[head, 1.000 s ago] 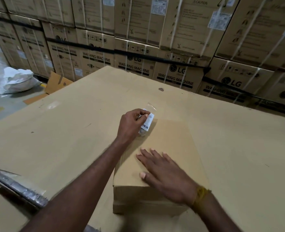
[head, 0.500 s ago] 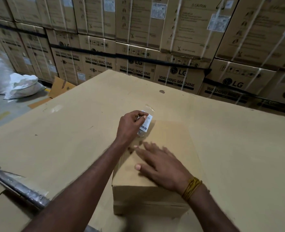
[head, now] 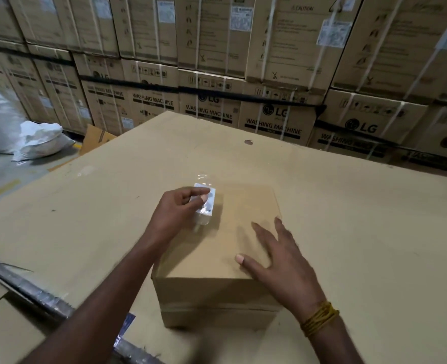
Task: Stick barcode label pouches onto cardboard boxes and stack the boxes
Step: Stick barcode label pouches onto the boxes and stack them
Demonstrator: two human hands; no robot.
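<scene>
Head view: small cardboard box (head: pixel 217 261) sits on a large flat cardboard sheet (head: pixel 361 232) that serves as the work surface, near the middle and toward the near edge.

Left hand (head: pixel 176 214) is over the box's far-left corner, fingers curled, pinching a clear label pouch (head: pixel 206 206) between thumb and fingertips. Pouch has a white barcode label inside; it lies at the box's far-left top edge, clear flap sticking out on the far side. Cannot tell if it is fully stuck down.

Right hand (head: pixel 280 261) lies flat on the box top, right side, fingers spread and straight, thumb pointing left. Slight motion blur on it. Yellow thread band (head: pixel 319 317) round that wrist.

Far side: wall of stacked washing machine cartons (head: pixel 269 74), strapped with white bands, black wrap across the lower row. Far left on the floor: white sacks (head: pixel 20 132), with a loose cardboard piece (head: pixel 96 137) just right of them. Near left: dark metal bar (head: pixel 28 290) running along the sheet's edge.
</scene>
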